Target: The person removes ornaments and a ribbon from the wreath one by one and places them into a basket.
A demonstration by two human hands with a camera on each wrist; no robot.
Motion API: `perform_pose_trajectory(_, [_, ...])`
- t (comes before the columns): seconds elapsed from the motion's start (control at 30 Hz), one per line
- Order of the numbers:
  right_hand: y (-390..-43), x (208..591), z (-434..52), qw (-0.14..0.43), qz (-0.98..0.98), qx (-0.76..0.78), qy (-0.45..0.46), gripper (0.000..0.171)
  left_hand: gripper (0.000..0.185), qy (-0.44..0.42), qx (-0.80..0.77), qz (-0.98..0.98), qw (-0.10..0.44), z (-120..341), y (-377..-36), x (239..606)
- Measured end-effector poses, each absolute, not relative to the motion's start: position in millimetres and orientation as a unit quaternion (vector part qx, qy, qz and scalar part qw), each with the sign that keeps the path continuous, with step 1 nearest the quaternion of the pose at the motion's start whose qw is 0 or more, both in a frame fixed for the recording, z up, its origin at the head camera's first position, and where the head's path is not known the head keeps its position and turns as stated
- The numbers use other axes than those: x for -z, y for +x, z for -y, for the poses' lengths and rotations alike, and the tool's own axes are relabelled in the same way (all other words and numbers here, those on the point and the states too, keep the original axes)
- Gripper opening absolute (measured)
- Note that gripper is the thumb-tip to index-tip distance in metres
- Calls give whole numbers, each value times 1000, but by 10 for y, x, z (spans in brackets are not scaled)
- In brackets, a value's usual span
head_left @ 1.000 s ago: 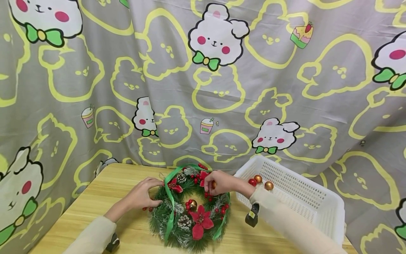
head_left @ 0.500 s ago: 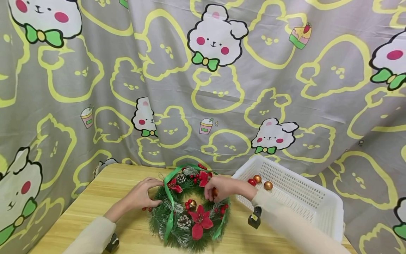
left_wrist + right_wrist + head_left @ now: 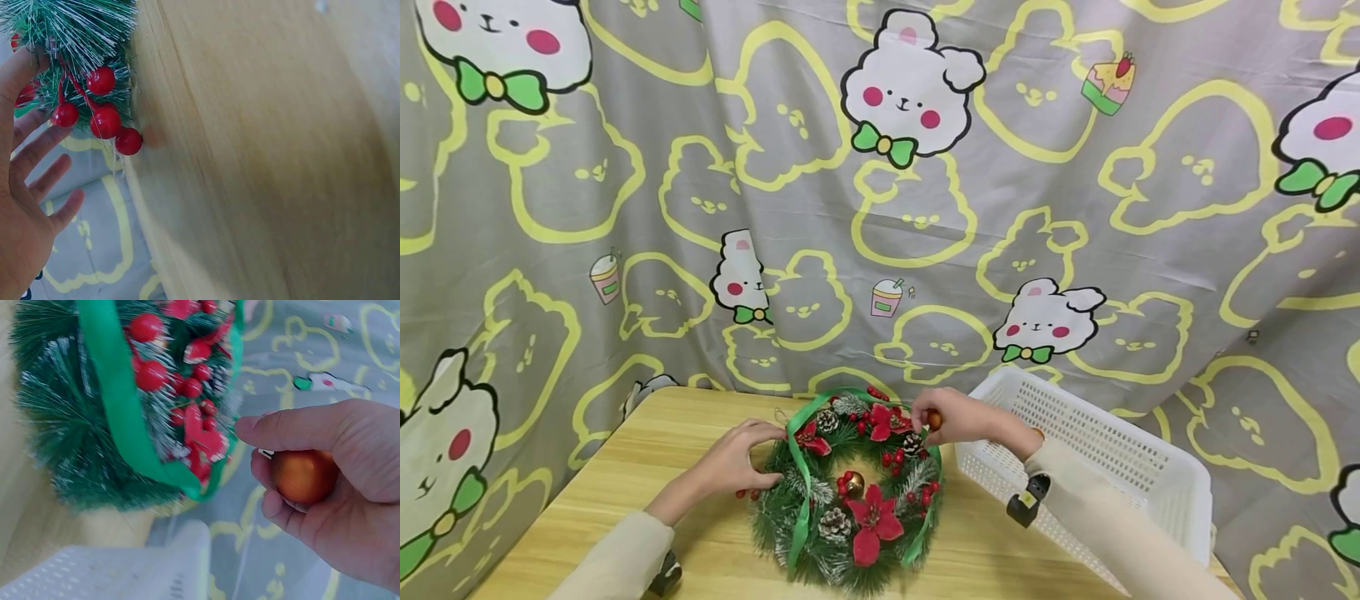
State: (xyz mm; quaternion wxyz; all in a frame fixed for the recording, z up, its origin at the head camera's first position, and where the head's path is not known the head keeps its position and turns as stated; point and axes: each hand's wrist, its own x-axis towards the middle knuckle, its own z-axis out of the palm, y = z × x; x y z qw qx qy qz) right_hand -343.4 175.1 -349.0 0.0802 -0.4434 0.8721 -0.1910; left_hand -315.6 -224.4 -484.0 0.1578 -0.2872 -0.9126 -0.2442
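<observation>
A green Christmas wreath with red flowers, berries, pinecones and a green ribbon lies on the table. At its left edge my left hand touches the greenery, thumb and index finger apart. The left wrist view has its other fingers spread loosely below red berries. Over the wreath's upper right edge, my right hand holds a copper-coloured bauble in curled fingers. Its thumb and index tip are close to the ribbon. A gold bauble sits at the wreath's centre opening.
To the right stands a white perforated plastic basket, partly hidden by my right forearm. A bauble barely shows inside it. Behind the wooden table hangs a grey curtain with cartoon rabbits.
My right hand, with the bauble, has moved up and right from the wreath's inner side to its upper right edge, uncovering a pinecone and berries. The left hand has stayed still.
</observation>
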Motion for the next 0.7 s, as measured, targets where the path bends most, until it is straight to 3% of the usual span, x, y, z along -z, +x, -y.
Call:
perform_pose_trajectory(0.33, [-3494,3217,-2243,41,-899,221,-376,33,58,-279,240,917,153,2240,-3141,4825])
perform_pose_trajectory(0.53, [-3598,3194,-2623,15,-908,233,-348,24,58,-274,241,919,151,2250,-3139,4828])
perform_pose_trajectory(0.7, [-3723,3318,-2914,36,-927,225,-299,16,58,-274,241,918,151,2249,-3143,4837])
